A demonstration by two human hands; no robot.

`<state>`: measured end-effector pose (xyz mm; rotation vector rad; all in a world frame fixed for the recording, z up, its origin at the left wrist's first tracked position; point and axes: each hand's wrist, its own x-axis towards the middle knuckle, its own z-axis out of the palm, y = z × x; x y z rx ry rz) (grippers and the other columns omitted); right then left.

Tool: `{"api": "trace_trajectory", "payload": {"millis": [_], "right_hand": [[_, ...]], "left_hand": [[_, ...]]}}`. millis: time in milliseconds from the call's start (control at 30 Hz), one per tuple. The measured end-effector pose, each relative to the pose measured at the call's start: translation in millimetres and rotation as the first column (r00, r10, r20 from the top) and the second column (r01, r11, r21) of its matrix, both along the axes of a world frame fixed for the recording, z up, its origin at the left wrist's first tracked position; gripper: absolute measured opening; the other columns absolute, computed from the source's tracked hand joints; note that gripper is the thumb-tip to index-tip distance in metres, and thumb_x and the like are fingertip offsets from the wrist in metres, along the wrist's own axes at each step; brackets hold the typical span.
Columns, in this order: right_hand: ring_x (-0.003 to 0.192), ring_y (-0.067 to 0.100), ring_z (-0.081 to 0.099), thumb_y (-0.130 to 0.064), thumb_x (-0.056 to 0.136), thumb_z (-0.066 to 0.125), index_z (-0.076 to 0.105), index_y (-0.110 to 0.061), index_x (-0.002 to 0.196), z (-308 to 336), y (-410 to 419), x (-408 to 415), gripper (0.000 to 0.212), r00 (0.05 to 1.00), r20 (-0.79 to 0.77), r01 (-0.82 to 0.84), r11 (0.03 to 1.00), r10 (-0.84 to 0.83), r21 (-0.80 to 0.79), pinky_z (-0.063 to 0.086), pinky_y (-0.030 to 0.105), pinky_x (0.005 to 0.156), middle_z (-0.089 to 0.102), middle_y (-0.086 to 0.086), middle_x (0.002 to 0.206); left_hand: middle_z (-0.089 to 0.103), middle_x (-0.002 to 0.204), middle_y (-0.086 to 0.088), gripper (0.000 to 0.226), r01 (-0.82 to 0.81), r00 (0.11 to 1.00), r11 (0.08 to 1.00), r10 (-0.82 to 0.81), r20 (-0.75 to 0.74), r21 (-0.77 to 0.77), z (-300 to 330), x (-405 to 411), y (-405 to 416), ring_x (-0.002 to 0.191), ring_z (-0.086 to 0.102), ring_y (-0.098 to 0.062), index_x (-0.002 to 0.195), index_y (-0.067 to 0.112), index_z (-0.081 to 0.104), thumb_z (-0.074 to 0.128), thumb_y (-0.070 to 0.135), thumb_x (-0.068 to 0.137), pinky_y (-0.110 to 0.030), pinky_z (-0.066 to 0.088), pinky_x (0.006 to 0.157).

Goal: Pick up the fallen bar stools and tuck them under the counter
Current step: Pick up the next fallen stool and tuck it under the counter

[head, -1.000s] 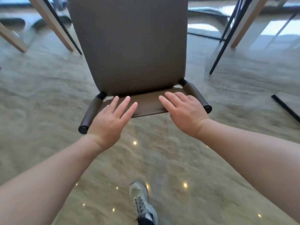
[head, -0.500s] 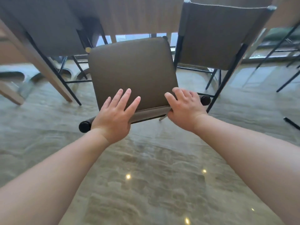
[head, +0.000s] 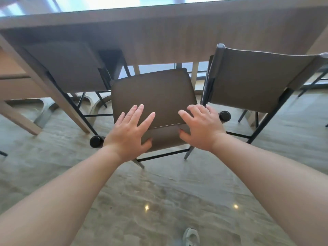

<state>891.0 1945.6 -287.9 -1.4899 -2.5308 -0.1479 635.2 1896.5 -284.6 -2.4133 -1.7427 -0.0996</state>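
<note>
A brown bar stool point(head: 152, 93) with thin black legs stands upright in front of me, its seat partly under the wooden counter point(head: 159, 32). I look down on its backrest, whose round black ends stick out on both sides. My left hand point(head: 129, 134) holds the left part of the backrest top, fingers spread over the front and thumb on the rear face. On the right part my right hand point(head: 200, 126) grips the same way, fingers more bent.
A matching stool point(head: 248, 79) stands upright close on the right, another point(head: 67, 68) on the left under the counter. A slanted wooden counter leg point(head: 44, 86) runs down at the left. My shoe point(head: 190, 237) shows on the glossy stone floor below.
The stool has gone from lying tipped towards me to standing upright, and it now sits farther in under the counter. Both hands stayed on the backrest.
</note>
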Motion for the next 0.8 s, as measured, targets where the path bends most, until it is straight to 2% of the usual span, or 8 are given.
{"api": "trace_trajectory", "payload": {"millis": [100,267,467,633,800], "right_hand": [[0.121,0.031,0.048,-0.052,0.084,0.056,0.051,-0.023,0.132,9,36,-10,0.057,1.000,0.001,-0.031,1.000,0.031,0.001,0.033,0.054,0.106,0.054,0.009,0.127],[0.125,0.031,0.044,-0.051,0.086,0.053,0.048,-0.026,0.136,22,95,-21,0.056,0.996,0.023,-0.083,0.996,0.084,-0.020,0.033,0.057,0.107,0.051,0.009,0.132],[0.146,0.036,0.023,-0.058,0.089,0.042,0.029,-0.034,0.147,25,147,-34,0.064,0.989,0.083,-0.115,0.992,0.119,-0.055,0.023,0.065,0.111,0.031,0.010,0.157],[0.148,0.036,0.016,-0.061,0.089,0.036,0.020,-0.037,0.149,26,178,-42,0.066,0.989,0.079,-0.122,0.989,0.128,-0.080,0.020,0.064,0.112,0.025,0.009,0.161],[0.148,0.034,0.017,-0.063,0.090,0.034,0.017,-0.038,0.149,27,205,-49,0.066,0.989,0.086,-0.114,0.987,0.124,-0.112,0.019,0.061,0.114,0.026,0.007,0.160]], "left_hand": [[0.021,0.160,-0.018,0.076,-0.012,1.000,1.000,0.012,-0.013,-0.006,11,-9,32,0.149,0.016,-0.033,0.153,0.027,0.024,0.053,0.051,0.087,-0.054,0.019,0.116],[0.017,0.162,-0.015,0.074,-0.026,0.999,0.998,0.024,-0.038,-0.066,25,-22,83,0.150,0.011,-0.030,0.154,0.031,0.020,0.050,0.052,0.089,-0.052,0.019,0.118],[0.022,0.161,-0.013,0.073,-0.057,0.997,0.993,0.052,-0.049,-0.103,33,-33,128,0.150,0.013,-0.030,0.153,0.032,0.022,0.048,0.055,0.088,-0.054,0.020,0.118],[0.023,0.161,-0.009,0.074,-0.071,0.997,0.989,0.071,-0.004,-0.129,32,-43,156,0.150,0.013,-0.025,0.153,0.037,0.016,0.046,0.056,0.088,-0.046,0.016,0.118],[0.022,0.161,-0.007,0.073,-0.065,0.997,0.987,0.069,0.028,-0.147,33,-51,181,0.150,0.012,-0.024,0.152,0.038,0.018,0.047,0.055,0.088,-0.045,0.017,0.119]]}}
